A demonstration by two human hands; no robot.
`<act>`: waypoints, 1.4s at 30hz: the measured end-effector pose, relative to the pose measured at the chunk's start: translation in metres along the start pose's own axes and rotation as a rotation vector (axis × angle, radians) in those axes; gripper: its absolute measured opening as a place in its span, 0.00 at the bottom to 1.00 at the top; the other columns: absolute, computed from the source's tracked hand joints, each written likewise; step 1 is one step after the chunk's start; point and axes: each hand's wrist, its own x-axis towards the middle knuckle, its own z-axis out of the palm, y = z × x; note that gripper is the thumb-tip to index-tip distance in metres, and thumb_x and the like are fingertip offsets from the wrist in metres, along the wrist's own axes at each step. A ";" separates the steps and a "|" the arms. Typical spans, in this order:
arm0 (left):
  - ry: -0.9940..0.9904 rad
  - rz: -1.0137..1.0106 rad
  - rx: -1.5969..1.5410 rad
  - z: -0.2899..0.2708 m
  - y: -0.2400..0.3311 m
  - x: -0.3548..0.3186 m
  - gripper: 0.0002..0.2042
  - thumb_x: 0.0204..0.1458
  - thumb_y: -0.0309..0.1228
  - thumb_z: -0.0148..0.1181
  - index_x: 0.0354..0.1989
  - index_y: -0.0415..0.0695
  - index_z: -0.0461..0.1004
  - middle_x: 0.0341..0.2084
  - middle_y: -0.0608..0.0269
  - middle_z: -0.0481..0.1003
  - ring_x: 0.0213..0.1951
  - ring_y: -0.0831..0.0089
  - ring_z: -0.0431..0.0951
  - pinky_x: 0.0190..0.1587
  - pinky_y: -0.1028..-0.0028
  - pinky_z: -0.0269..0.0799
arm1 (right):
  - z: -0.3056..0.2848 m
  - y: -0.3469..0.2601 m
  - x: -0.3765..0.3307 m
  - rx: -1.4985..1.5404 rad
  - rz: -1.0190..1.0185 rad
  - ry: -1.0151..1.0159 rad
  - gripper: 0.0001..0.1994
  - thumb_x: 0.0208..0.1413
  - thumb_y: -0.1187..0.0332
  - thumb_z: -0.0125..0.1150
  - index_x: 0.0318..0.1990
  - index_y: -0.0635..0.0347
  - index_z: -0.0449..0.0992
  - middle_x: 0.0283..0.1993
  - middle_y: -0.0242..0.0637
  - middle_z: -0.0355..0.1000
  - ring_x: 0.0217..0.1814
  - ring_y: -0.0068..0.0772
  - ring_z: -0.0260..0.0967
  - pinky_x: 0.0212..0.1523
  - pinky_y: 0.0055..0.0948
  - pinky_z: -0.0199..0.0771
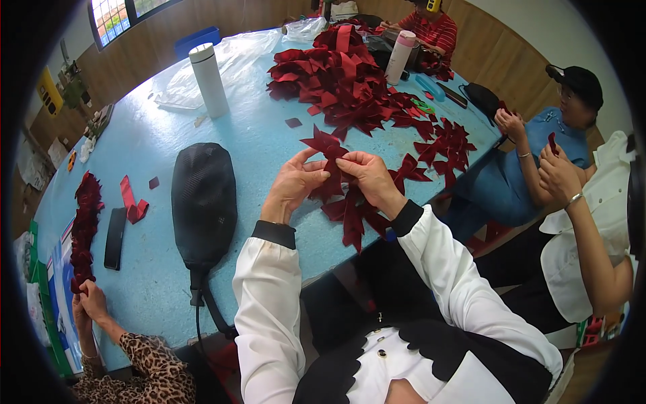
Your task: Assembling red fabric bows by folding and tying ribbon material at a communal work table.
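Observation:
In front of me, over the near edge of the table, both hands pinch a dark red velvet bow (324,143). My left hand (295,180) grips its left side between thumb and fingers. My right hand (371,176) pinches its middle, thumb and forefinger together. The bow's centre is partly covered by my fingers. Just below lies another red bow (352,214) on the table edge, and to the right of my right hand is one more bow (409,172).
A large heap of red bows (330,74) covers the far middle of the blue table (145,232). A white bottle (209,84), a pink-lidded bottle (400,59), a black pouch (204,202) and a phone (115,239) stand or lie around. Other people work at the left, right and far sides.

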 end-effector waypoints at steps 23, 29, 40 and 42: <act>0.079 0.007 0.080 0.008 0.003 -0.002 0.10 0.50 0.25 0.60 0.41 0.40 0.72 0.34 0.64 0.76 0.33 0.77 0.76 0.34 0.79 0.71 | 0.007 0.004 -0.005 -0.084 -0.029 -0.012 0.07 0.54 0.69 0.59 0.37 0.61 0.75 0.33 0.29 0.73 0.32 0.17 0.70 0.33 0.16 0.70; 0.141 -0.010 0.171 0.006 0.004 -0.002 0.07 0.47 0.23 0.61 0.36 0.39 0.74 0.31 0.64 0.76 0.30 0.79 0.75 0.29 0.82 0.68 | 0.006 0.000 -0.006 -0.066 -0.006 -0.032 0.08 0.55 0.67 0.59 0.38 0.62 0.75 0.33 0.28 0.73 0.32 0.16 0.70 0.33 0.16 0.70; 0.077 -0.019 0.204 0.012 0.001 -0.001 0.04 0.50 0.27 0.60 0.32 0.40 0.75 0.27 0.67 0.76 0.25 0.84 0.72 0.26 0.84 0.66 | 0.015 -0.002 0.004 -0.085 -0.055 -0.020 0.09 0.53 0.67 0.61 0.37 0.63 0.74 0.33 0.29 0.73 0.33 0.19 0.70 0.37 0.16 0.70; 0.096 -0.029 0.187 0.010 0.001 -0.001 0.05 0.49 0.29 0.61 0.31 0.40 0.75 0.27 0.67 0.76 0.26 0.83 0.72 0.27 0.84 0.66 | 0.015 0.000 0.005 -0.052 -0.050 -0.029 0.08 0.53 0.68 0.61 0.37 0.63 0.74 0.33 0.30 0.73 0.34 0.19 0.70 0.38 0.17 0.70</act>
